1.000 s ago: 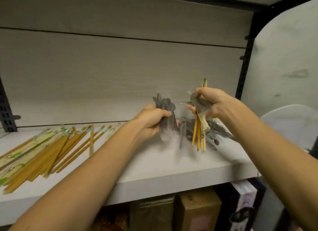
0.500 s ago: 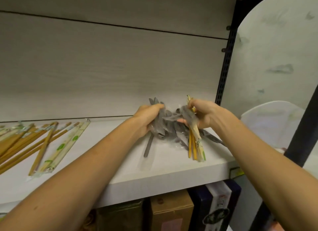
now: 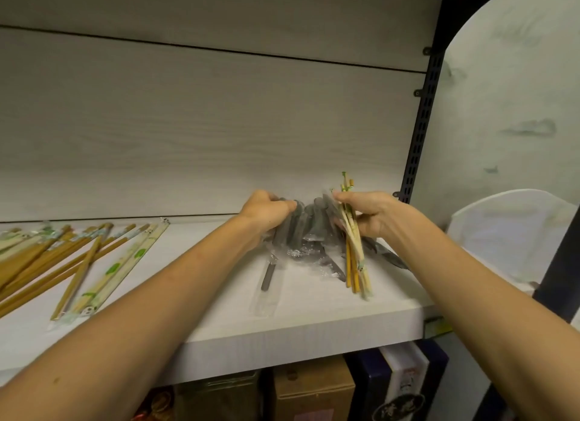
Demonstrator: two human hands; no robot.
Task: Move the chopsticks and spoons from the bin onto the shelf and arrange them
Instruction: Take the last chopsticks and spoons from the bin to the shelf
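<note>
On the right part of the shelf [image 3: 314, 320] the left hand [image 3: 266, 212] grips wrapped spoons [image 3: 301, 229] and the right hand [image 3: 370, 213] pinches, it seems, both spoons and chopsticks [image 3: 354, 257], so the slippery wrappers could slide out and mix the sorts.

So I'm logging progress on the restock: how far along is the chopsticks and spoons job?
Done: a chopstick pile lies spread on the shelf at left. In hand: the left hand grips wrapped grey spoons over a heap; the right hand grips spoons and a few chopsticks. Left: sorting those chopsticks out and tidying both piles. The bin isn't visible.
</note>
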